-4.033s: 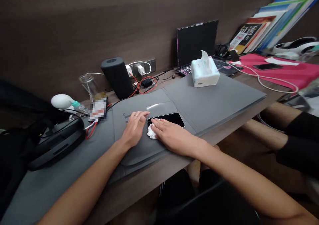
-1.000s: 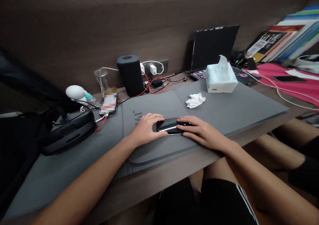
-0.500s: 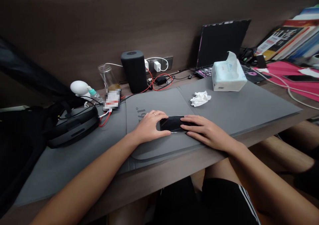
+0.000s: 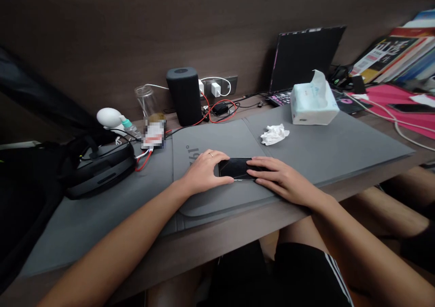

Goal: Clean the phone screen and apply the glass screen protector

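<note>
A black smartphone (image 4: pixel 234 168) lies sideways, screen up, on the grey desk mat (image 4: pixel 224 137). My left hand (image 4: pixel 203 173) grips its left end, the thumb along the near edge and the fingers at the far edge; a ring shows on one finger. Over the phone's right part, my right hand (image 4: pixel 283 177) rests with fingers stretched out and slightly apart, touching the dark screen and covering that end. Beyond my right hand, a crumpled white tissue (image 4: pixel 273 134) sits on the mat.
Behind stand a black cylindrical speaker (image 4: pixel 184 96), a glass jar (image 4: pixel 147 100), an open laptop (image 4: pixel 306 57) and a tissue pack (image 4: pixel 314 105). To the left are a black headset (image 4: pixel 102 173) and another phone (image 4: pixel 153 134) on a red cable. Someone's legs (image 4: pixel 394 207) show at right.
The camera view has shifted very slightly. Both hands and the smartphone hold the same positions.
</note>
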Available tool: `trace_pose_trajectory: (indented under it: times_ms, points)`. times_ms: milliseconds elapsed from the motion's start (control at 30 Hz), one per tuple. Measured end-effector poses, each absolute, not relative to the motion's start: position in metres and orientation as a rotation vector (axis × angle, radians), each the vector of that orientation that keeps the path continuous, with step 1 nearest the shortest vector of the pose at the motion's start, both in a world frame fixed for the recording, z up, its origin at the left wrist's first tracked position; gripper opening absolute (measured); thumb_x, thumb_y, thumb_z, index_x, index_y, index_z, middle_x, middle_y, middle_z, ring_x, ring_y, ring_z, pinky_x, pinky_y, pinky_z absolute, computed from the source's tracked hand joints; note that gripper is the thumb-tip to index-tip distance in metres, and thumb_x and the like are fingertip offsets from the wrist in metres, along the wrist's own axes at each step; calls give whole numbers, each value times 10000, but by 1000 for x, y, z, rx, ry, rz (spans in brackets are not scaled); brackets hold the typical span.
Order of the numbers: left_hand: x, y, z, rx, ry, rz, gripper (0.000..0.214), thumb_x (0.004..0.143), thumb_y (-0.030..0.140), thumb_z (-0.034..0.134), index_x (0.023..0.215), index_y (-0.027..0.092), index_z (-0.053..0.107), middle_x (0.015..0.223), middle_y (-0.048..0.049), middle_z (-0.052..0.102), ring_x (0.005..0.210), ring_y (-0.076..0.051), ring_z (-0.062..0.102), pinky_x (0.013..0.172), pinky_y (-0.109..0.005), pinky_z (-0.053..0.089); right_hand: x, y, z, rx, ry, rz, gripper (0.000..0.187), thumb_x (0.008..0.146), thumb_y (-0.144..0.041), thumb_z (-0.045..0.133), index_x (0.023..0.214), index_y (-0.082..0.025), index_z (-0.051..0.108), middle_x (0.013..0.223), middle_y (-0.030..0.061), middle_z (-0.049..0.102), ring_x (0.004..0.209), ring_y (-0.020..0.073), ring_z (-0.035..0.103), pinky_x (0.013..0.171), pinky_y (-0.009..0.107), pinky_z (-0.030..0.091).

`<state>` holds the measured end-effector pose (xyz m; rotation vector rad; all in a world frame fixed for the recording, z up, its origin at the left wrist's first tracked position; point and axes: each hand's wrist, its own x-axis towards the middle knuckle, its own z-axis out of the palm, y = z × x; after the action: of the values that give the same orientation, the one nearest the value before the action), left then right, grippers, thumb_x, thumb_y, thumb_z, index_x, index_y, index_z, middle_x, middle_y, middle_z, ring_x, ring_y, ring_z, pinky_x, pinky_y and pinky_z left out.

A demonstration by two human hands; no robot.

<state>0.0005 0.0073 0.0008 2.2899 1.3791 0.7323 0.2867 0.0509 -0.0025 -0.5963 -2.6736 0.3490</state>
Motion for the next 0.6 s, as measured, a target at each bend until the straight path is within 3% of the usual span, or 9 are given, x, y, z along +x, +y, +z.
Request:
trace_pose_trajectory:
  times_ms: [600]
  points:
    - [2, 8, 0, 2290, 1388, 728, 435, 809, 458, 759, 1155, 239, 612, 1202, -38, 675, 1127, -264, 569, 1004, -444, 455, 286, 50, -2, -618, -2644, 383, 369, 996, -295, 526, 1350, -334, 621, 1464, 41, 564, 1360, 268, 501, 1112, 541, 433]
